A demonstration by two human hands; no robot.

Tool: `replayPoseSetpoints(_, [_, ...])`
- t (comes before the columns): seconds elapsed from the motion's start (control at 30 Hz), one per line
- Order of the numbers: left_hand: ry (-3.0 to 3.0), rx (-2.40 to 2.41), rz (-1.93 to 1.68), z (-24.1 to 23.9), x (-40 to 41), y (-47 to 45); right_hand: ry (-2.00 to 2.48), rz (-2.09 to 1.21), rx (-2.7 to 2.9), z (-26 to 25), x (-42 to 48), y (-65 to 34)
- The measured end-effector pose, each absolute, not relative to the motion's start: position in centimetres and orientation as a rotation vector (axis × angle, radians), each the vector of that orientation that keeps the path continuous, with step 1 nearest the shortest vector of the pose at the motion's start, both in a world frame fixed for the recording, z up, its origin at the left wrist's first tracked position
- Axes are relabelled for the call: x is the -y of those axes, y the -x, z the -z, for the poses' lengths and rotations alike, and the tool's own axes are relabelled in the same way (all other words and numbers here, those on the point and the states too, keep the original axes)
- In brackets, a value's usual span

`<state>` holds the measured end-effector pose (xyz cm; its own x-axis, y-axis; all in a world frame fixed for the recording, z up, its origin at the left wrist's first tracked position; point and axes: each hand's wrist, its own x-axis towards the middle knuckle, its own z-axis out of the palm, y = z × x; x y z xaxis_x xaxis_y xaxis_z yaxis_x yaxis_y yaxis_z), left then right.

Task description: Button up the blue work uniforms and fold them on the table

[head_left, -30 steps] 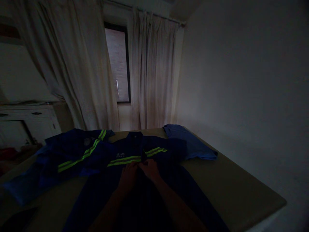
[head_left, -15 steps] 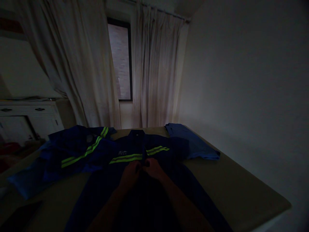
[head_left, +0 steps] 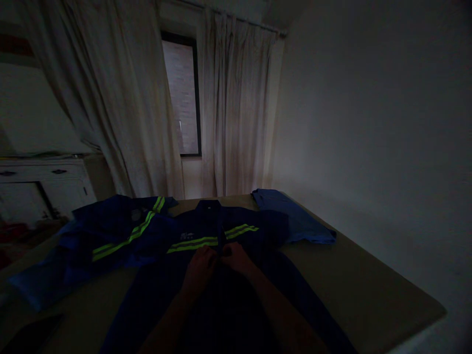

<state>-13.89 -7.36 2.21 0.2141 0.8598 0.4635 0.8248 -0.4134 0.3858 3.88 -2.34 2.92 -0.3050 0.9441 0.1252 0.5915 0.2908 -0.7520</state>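
A dark navy work jacket (head_left: 238, 216) with yellow-green reflective stripes lies spread out, front up, its collar at the far end. Both hands meet over its front opening, just below the chest stripes. My left hand (head_left: 201, 265) has its fingers bent and closed on the left front edge. Across from it, my right hand (head_left: 238, 258) pinches the right front edge, with the fingertips close together. Whether a button or a zip is between the fingers is too dark to make out. White lettering marks the jacket's left-hand chest panel in view.
Another striped blue jacket (head_left: 110, 226) lies crumpled at left, over lighter blue fabric (head_left: 35, 285). Folded blue jeans (head_left: 295, 216) rest at the far right of the padded surface (head_left: 368, 295). A dark flat object (head_left: 35, 334) is at near left. Beyond are curtains (head_left: 239, 108) and a white cabinet (head_left: 62, 187).
My hands have shifted slightly at the front opening; the left fingers are turned flatter over the cloth. The view has tilted a little. The garments stay where they were.
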Motion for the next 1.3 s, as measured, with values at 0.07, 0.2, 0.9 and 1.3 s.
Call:
replayPoseSetpoints(0.07, [-2.507, -1.701, -0.879, -2.4, 7.5, 13.8, 1.338, -0.814, 1.998, -2.7, 2.3, -4.0])
replayPoseSetpoints(0.2, [-2.633, -1.794, -0.691, -2.8, 7.7, 13.4, 1.286, -0.854, 2.013, -2.7, 2.0, -4.3])
replayPoseSetpoints(0.9, [-2.476, -1.812, -0.497, -4.0, 8.3, 13.0, 1.114, -1.078, 1.968, -3.3, 2.2, -4.7])
replayPoseSetpoints(1.3, [-2.362, -1.878, -0.644, -2.5, 7.6, 13.5, 1.067, -0.898, 2.013, -2.7, 2.1, -4.5])
